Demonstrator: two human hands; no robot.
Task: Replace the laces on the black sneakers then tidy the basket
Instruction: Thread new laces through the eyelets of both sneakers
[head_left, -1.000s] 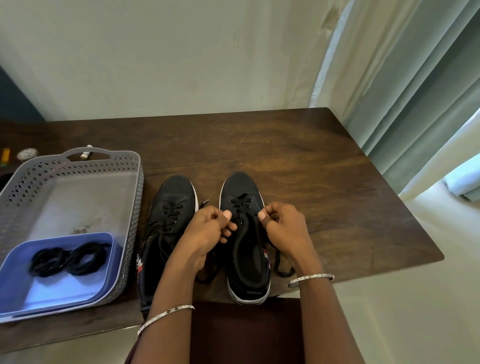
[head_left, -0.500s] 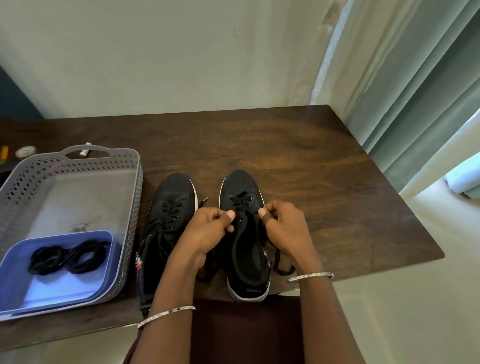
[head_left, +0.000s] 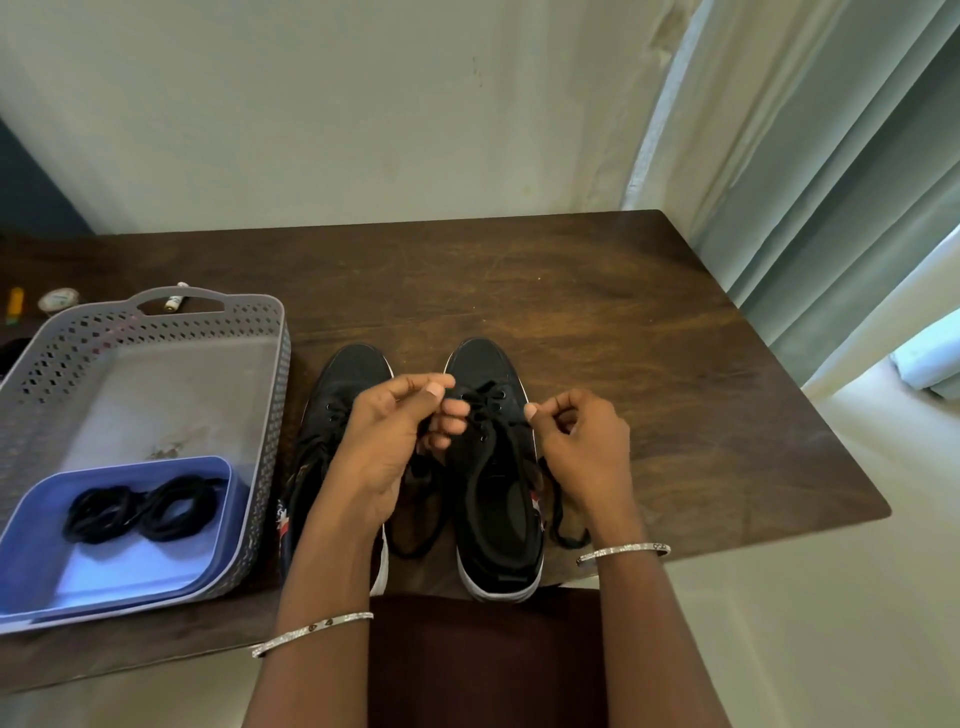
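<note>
Right sneaker (head_left: 498, 525) sits at the near table (head_left: 675, 389) edge. My left hand (head_left: 384, 436) pinches its lace (head_left: 480, 402). My right hand (head_left: 582, 447) pinches probably the other end; the strand is barely visible. Left sneaker (head_left: 340, 395) is mostly hidden under my forearm. Basket (head_left: 156, 322) at left is cut off, with coiled laces (head_left: 145, 506) inside.

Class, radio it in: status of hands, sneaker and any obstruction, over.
Left hand and right hand both pinch the lace. Right-side sneaker upright on table, lace ends trailing. Nothing in the way; other sneaker beside it.
</note>
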